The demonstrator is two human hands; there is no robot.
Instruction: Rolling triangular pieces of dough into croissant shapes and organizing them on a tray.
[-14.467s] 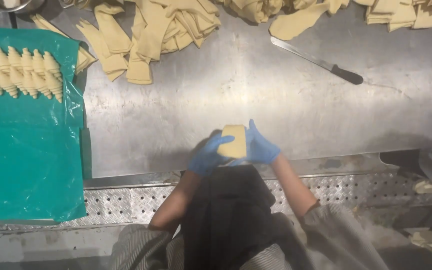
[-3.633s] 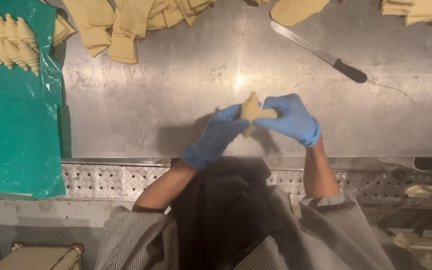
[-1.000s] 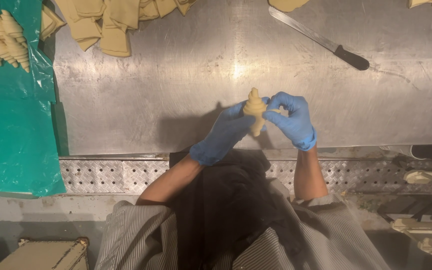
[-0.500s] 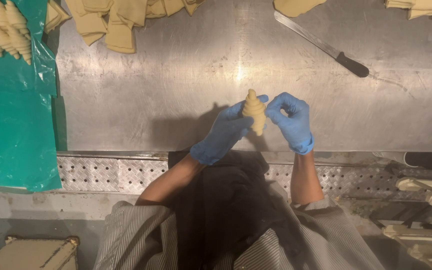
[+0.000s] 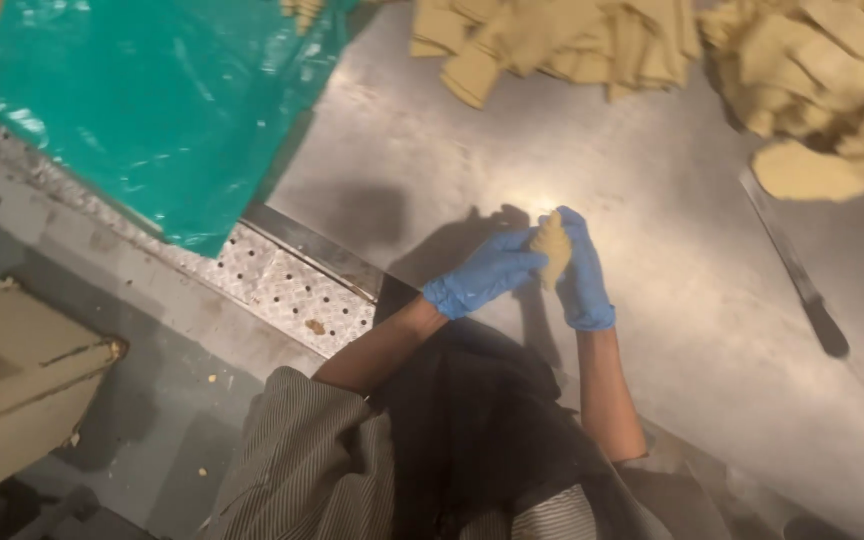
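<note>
A rolled piece of pale yellow dough [image 5: 552, 247], shaped like a small ridged crescent, is held upright just above the steel table [image 5: 652, 200]. Both my hands wear blue gloves. My left hand [image 5: 484, 277] grips the dough from the left side. My right hand [image 5: 584, 270] wraps around its right side and back, hiding part of it.
Piles of flat cut dough strips [image 5: 592, 40] lie along the table's far edge, a bigger heap [image 5: 832, 90] at the right. A long knife [image 5: 797, 280] lies to the right. A green plastic sheet [image 5: 142, 100] covers the left. A perforated metal ledge [image 5: 292, 290] borders the table.
The view has tilted and swung left, so the table now runs diagonally. My hands still hold the rolled dough between them, closer together than before.
</note>
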